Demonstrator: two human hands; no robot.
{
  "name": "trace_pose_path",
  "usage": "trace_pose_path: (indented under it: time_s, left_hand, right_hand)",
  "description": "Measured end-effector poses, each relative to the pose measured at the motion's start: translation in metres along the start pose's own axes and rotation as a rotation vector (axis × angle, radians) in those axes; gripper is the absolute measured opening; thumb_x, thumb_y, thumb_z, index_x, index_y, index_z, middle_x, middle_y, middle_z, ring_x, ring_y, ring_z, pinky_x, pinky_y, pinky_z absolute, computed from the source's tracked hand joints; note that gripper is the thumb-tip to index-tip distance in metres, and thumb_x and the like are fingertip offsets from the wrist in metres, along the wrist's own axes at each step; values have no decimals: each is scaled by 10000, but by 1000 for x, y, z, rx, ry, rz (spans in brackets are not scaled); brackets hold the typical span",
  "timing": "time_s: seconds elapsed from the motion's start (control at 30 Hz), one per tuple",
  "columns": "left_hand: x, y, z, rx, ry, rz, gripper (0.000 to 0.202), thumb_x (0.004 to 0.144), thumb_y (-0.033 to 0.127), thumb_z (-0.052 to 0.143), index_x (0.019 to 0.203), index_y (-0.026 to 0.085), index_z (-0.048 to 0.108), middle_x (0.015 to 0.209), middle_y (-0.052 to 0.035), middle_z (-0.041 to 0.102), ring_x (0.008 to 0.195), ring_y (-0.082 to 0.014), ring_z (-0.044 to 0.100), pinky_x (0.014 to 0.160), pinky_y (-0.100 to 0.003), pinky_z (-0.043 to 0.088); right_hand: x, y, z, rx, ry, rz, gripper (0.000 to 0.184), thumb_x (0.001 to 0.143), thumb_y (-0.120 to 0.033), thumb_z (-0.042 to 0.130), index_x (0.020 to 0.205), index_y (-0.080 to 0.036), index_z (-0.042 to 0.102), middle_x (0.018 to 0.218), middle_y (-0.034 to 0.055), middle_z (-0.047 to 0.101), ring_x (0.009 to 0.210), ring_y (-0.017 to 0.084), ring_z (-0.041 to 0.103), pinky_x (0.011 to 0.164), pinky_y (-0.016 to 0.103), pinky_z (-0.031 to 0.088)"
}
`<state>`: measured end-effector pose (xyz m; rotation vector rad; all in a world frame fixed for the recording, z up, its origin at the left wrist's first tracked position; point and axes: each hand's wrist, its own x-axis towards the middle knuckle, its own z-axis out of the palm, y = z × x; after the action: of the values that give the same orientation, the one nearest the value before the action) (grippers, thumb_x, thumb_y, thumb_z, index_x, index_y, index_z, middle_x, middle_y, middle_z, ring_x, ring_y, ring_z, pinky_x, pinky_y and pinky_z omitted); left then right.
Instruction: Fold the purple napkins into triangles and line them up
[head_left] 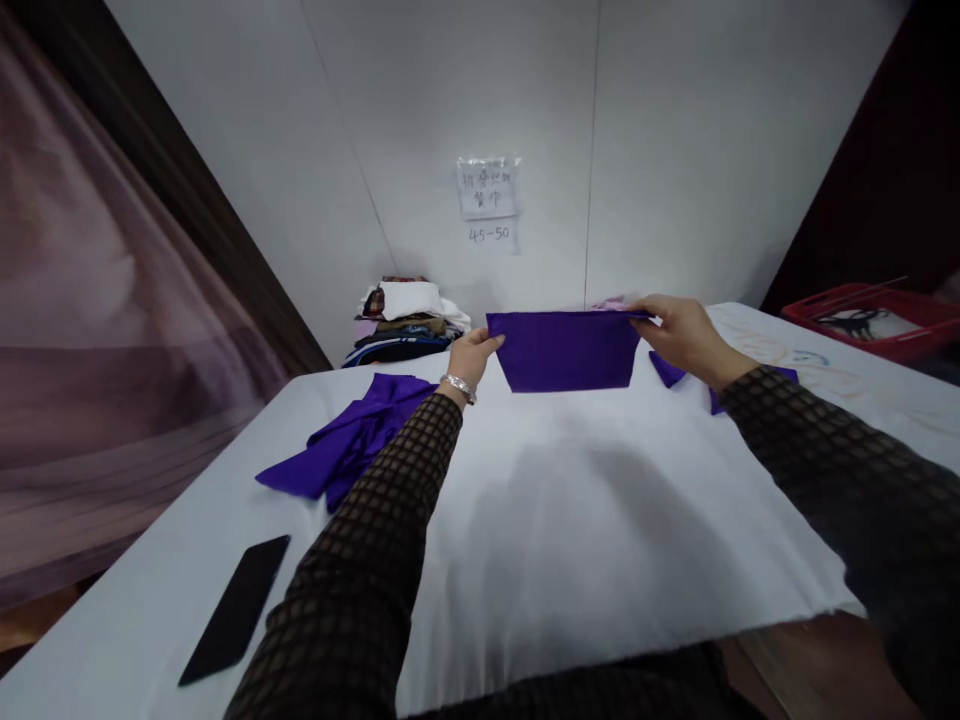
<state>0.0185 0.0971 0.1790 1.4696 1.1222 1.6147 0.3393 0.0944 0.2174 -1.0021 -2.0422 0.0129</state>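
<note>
My left hand [470,362] pinches the upper left corner of a purple cloth napkin [570,352] between thumb and fingers. At the opposite upper corner, my right hand [681,335] grips the same napkin. It hangs stretched between both hands above the white-covered table [555,540], as a band narrower along its lower edge. Beside my left forearm lies a crumpled heap of purple cloth [337,445]. More purple cloth [666,369] shows on the table near my right hand, partly hidden by my wrist and sleeve.
A stack of folded clothes [409,320] stands by the wall at the back left. Toward the front left lies a flat black phone-like object [236,610]. A red basket [885,340] is at the far right. A handwritten paper sign [487,200] hangs on the wall.
</note>
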Motion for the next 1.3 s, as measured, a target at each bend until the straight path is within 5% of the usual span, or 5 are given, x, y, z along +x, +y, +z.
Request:
trace_pose_path:
  time_s: [0.23, 0.37, 0.5, 0.9, 1.3]
  left_hand:
    - [-83, -63, -31, 568, -269, 244, 160, 662, 83, 591, 773, 180, 652, 950, -51, 692, 942, -182, 605, 904, -367, 444]
    - [-146, -111, -46, 827, -524, 159, 322, 614, -46, 478, 754, 190, 645, 965, -57, 694, 949, -189, 606, 880, -382, 464]
    - [-176, -114, -57, 947, -561, 134, 421, 622, -33, 472, 923, 203, 647, 1145, -69, 639, 1086, -219, 548, 945, -433, 424]
    - [-242, -75, -44, 980, -572, 146, 283, 798, 123, 504, 1021, 229, 641, 1009, -59, 652, 956, -215, 548, 868, -406, 405]
    - [-252, -79, -30, 1034, -152, -128, 158, 809, 327, 585, 739, 199, 646, 832, -49, 622, 843, -214, 516, 731, -367, 388]
  right_hand:
    - [-113, -5, 54, -115, -315, -130, 306, 742, -91, 493, 981, -185, 659, 1008, 112, 668, 977, 268, 590, 900, 430, 428]
    - [-185, -15, 105, 2, -544, -165, 366, 700, -16, 444, 948, -183, 656, 953, 91, 680, 910, 223, 606, 854, 391, 447]
    - [-206, -31, 113, 95, -552, -199, 432, 657, 26, 419, 981, -166, 630, 1022, 101, 656, 988, 227, 579, 881, 398, 434]
    - [-163, -33, 84, 468, -766, 226, 326, 749, -109, 446, 990, -216, 638, 965, 36, 690, 865, 191, 624, 795, 348, 489]
    - [-54, -13, 213, 347, -891, 387, 190, 754, -109, 557, 913, -142, 655, 836, 41, 709, 745, 156, 642, 690, 257, 495]
